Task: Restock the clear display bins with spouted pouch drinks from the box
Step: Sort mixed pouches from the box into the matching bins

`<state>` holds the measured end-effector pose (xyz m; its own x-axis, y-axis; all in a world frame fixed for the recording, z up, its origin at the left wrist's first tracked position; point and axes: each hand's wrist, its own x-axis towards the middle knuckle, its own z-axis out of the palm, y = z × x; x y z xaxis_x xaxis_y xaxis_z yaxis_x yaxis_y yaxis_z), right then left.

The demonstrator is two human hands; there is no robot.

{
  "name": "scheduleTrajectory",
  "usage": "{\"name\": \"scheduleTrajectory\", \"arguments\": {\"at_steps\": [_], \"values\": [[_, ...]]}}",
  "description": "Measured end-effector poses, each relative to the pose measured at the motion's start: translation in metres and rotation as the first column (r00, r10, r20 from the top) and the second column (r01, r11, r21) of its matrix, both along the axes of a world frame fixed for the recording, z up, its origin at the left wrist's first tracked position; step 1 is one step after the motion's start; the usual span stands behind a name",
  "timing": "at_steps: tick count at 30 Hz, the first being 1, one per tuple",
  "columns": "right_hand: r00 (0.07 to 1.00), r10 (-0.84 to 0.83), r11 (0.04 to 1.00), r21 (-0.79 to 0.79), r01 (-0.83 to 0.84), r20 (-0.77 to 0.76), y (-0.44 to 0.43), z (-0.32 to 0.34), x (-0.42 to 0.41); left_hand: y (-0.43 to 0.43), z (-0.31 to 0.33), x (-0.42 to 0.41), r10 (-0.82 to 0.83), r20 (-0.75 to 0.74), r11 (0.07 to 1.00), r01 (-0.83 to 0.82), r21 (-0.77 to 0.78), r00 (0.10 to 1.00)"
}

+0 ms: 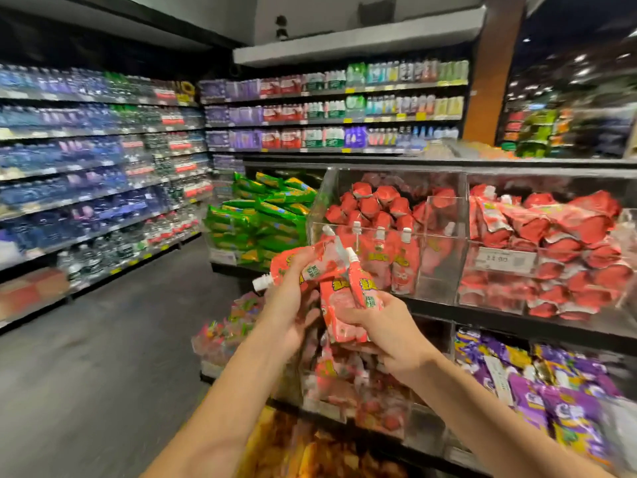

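Broadly, long shelves (103, 174) of bottled drinks line the aisle on the left and at the back. To the right, clear display bins (443, 291) hold red spouted pouches (386, 208), some upright against the front wall, with green packs (269, 215) beside them and purple packs (537, 384) in a lower bin. In front of the bins, the left hand (293, 301) grips one red pouch (306, 267) with its white spout pointing down-left. The right hand (389, 332) clasps a small bunch of pouches (341, 312), one spout upward.
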<state>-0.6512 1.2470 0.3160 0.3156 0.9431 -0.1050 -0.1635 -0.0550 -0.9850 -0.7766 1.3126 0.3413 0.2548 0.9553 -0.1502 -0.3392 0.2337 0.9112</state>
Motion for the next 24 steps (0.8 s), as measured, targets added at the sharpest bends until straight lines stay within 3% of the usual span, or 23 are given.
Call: {"name": "scheduleTrajectory", "arguments": {"at_steps": [3, 9, 14, 18, 24], "values": [[0.992, -0.124, 0.992, -0.011, 0.125, 0.015, 0.021, 0.003, -0.012, 0.046, 0.010, -0.012, 0.034, -0.015, 0.996, -0.033, 0.081, 0.999], [0.954, -0.299, 0.953, 0.045, 0.300, -0.017, 0.025, 0.020, -0.006, 0.091, 0.040, -0.011, -0.136, -0.114, 0.947, 0.164, 0.278, 0.984], [0.924, -0.379, 0.923, 0.050, 0.381, -0.058, 0.008, 0.025, 0.006, 0.111, 0.053, 0.007, -0.170, -0.192, 0.884, 0.236, 0.404, 0.966], [0.925, -0.319, 0.939, 0.060, 0.337, -0.208, 0.008, 0.030, 0.019, 0.094, 0.051, 0.037, -0.265, -0.217, 0.868, 0.330, 0.370, 0.940], [0.921, -0.295, 0.934, 0.127, 0.334, -0.256, 0.021, 0.049, 0.041, 0.085, 0.068, 0.088, -0.157, -0.015, 0.974, 0.157, 0.165, 0.988]]}}
